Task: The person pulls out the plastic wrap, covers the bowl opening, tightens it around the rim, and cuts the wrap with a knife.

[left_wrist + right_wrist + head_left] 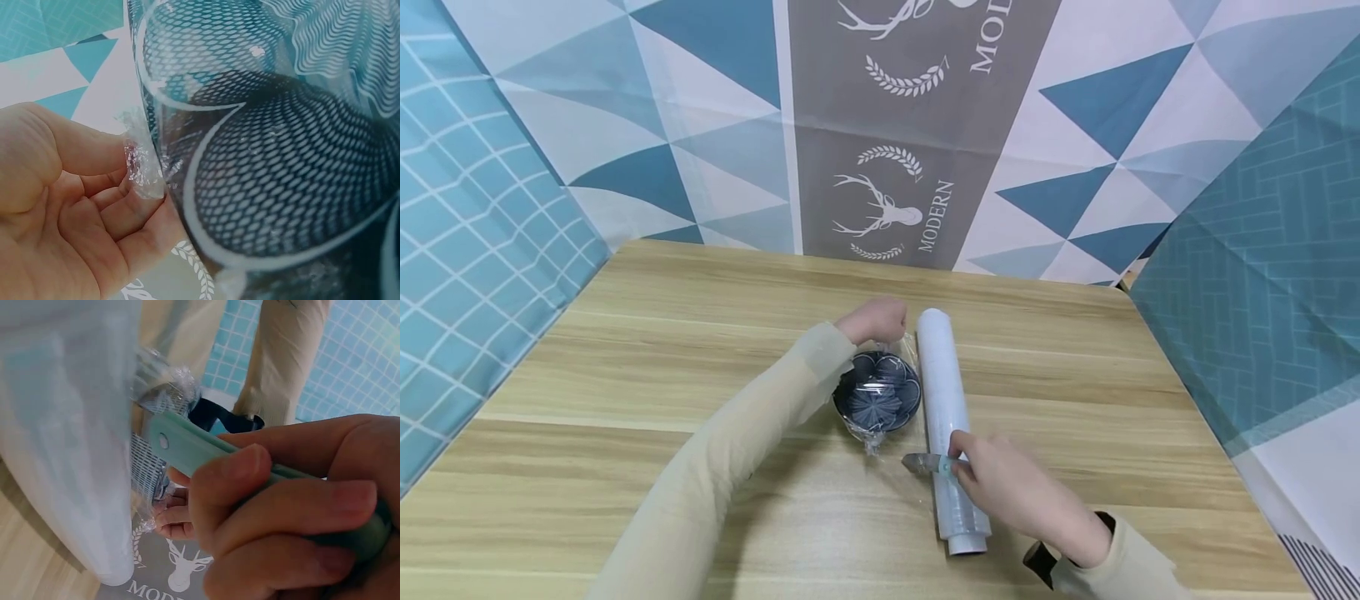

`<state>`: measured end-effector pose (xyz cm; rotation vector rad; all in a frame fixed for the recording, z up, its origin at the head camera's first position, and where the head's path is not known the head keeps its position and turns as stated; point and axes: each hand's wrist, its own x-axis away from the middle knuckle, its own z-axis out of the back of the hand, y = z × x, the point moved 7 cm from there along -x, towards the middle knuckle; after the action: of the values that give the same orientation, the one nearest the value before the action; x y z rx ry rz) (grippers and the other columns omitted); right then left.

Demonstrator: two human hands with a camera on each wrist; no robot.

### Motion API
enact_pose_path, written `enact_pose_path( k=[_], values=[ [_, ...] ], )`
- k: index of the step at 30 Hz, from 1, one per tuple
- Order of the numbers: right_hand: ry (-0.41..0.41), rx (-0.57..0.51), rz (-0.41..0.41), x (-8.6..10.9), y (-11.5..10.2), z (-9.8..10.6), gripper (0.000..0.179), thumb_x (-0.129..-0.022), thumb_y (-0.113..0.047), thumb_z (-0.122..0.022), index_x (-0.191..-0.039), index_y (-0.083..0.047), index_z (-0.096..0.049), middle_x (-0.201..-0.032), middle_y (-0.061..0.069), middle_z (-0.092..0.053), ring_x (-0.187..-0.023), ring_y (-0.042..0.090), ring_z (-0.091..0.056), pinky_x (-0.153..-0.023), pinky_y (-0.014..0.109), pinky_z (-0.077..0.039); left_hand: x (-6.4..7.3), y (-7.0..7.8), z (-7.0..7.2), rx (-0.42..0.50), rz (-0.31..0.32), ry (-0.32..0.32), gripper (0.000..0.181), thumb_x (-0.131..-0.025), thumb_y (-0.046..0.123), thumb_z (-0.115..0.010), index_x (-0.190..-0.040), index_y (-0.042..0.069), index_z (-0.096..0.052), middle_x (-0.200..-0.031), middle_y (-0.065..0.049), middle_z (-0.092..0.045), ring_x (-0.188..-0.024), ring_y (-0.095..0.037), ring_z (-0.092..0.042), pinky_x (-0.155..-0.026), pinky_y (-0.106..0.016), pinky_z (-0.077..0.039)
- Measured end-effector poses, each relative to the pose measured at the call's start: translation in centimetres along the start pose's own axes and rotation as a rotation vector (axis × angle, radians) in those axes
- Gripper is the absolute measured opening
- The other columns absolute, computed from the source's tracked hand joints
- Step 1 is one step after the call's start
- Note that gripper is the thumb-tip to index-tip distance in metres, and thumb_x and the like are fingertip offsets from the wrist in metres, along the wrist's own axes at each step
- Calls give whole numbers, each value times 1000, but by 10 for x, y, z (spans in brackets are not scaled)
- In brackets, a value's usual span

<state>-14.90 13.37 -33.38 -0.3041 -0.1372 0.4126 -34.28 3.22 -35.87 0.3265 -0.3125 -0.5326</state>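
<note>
A dark blue patterned bowl (874, 406) sits mid-table with cling film stretched over it. At its far rim my left hand (877, 320) pinches a gathered bit of cling film (144, 159) between thumb and fingers. Another twist of film (872, 443) sticks out at the bowl's near side. My right hand (1011, 483) grips a knife (919, 463) by its pale green handle (194, 445). Its grey blade points left, over the near part of the cling film roll (942, 383). That roll lies lengthwise just right of the bowl.
A thin sheet of film (910, 483) lies between bowl and roll, its edges hard to see. The wooden table (700, 333) ends at a patterned backdrop (880, 167) behind, with blue tiled cloth (490, 208) along the left and teal cloth on the right.
</note>
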Motion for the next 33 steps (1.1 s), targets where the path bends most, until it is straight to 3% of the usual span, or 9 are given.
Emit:
enact_pose_path(
  k=[7, 18, 26, 33],
  values=[
    [-24, -42, 22, 9, 0, -5, 4, -84, -10, -59, -80, -11, -57, -55, -7, -45, -48, 4, -40, -41, 20, -33, -2, 0, 1, -17, 22, -8, 35, -72, -9, -41, -48, 14, -31, -46, 5, -33, -40, -8, -33, -44, -22, -31],
    [-34, -70, -3, 25, -2, -10, 6, -84, -15, -59, -81, -17, -55, -52, -11, -41, -45, 1, -36, -40, 20, -31, 1, 0, 3, 12, 37, -13, 35, -73, -10, -41, -48, 14, -33, -48, 2, -49, -46, -11, -53, -46, -21, -38],
    [-34, -112, -6, 38, 0, -13, 5, -85, -15, -58, -81, -17, -55, -56, -13, -41, -47, 0, -33, -42, 19, -31, 2, 2, 5, -21, 23, 6, 34, -70, -10, -41, -48, 14, -33, -45, 5, -35, -41, -9, -37, -48, -23, -35],
    [-118, -177, -57, 47, 6, -22, 4, -87, -19, -57, -85, -16, -55, -59, -11, -45, -46, 0, -35, -41, 20, -32, 1, 0, 4, -19, 15, 20, 34, -71, -9, -41, -47, 14, -33, -45, 4, -40, -41, -9, -41, -49, -23, -36]
  ],
)
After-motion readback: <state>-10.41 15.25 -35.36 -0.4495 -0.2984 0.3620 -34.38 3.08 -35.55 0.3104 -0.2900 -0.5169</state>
